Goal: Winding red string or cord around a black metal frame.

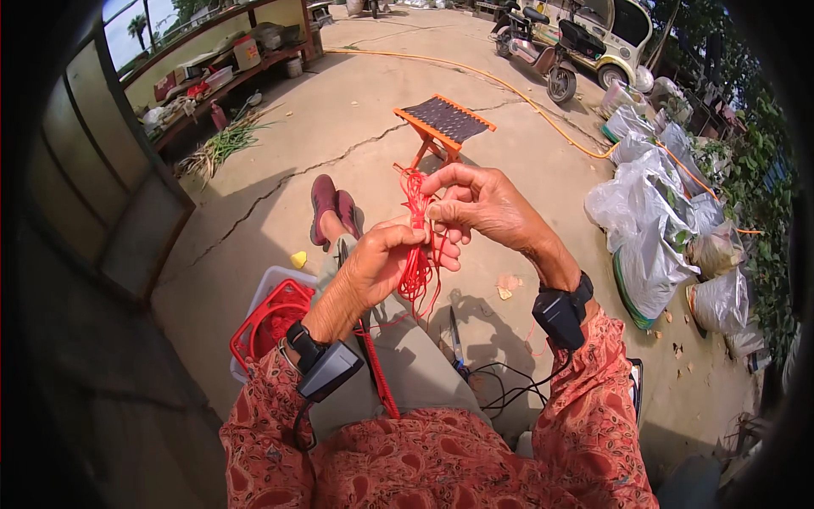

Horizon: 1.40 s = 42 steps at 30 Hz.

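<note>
A bundle of thin red cord (415,276), looped lengthwise, hangs upright in front of me. My left hand (380,261) is closed around its middle, the thumb pressed on the strands. From the right, my right hand (487,206) pinches at the bundle just above that thumb; its fingertips seem to hold a strand, partly hidden. Loose strands trail below toward my lap. A red braided band (378,373) lies across my left thigh. By my left forearm, a red plastic basket (280,310) with red material inside sits in a pale tub (240,366).
A folding stool (445,119) with an orange frame stands ahead. A bladed tool (455,335) and black cables (509,386) lie by my right leg. White sacks (649,237) line the right side. A yellow hose (475,69) crosses the concrete near a parked scooter (543,53).
</note>
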### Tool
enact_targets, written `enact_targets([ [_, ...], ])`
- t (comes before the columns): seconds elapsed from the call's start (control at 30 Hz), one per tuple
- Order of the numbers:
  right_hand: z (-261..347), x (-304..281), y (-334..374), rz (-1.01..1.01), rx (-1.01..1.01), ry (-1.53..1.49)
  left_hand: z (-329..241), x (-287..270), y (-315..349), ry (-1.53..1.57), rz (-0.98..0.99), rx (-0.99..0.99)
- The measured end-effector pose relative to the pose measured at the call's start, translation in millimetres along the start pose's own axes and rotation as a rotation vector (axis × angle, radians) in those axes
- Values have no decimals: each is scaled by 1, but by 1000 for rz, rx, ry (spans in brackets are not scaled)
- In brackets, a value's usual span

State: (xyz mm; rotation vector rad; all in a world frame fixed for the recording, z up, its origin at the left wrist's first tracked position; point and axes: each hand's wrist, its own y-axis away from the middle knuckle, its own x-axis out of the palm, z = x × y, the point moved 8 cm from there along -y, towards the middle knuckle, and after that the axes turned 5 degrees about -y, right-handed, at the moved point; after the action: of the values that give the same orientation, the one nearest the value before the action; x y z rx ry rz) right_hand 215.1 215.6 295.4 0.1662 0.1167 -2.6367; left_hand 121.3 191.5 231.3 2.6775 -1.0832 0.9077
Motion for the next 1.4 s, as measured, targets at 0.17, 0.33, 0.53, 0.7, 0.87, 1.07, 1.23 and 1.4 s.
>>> enact_targets([
  [0.17,4,4,-5,-50,-50,-12,4,-10,10,-23,-35,-55],
  [0.33,-4,11,-11,-28,-85,-34,5,-10,15,10,-71,-58],
  [0.53,-10,8,-12,-79,-119,-38,5,-15,20,16,-113,-95],
  [0.7,-68,-4,12,-261,-37,-335,-19,-22,32,41,-120,10],
  [0.87,-117,56,49,18,84,-318,-27,-26,33,61,-116,36],
  [1.07,-162,70,46,30,144,-251,-30,-25,34,50,-105,42],
  [1.23,-161,53,54,-7,161,-307,-32,-41,46,100,-138,41],
  [1.4,-158,23,64,-89,192,-207,-25,-54,52,69,-195,13],
])
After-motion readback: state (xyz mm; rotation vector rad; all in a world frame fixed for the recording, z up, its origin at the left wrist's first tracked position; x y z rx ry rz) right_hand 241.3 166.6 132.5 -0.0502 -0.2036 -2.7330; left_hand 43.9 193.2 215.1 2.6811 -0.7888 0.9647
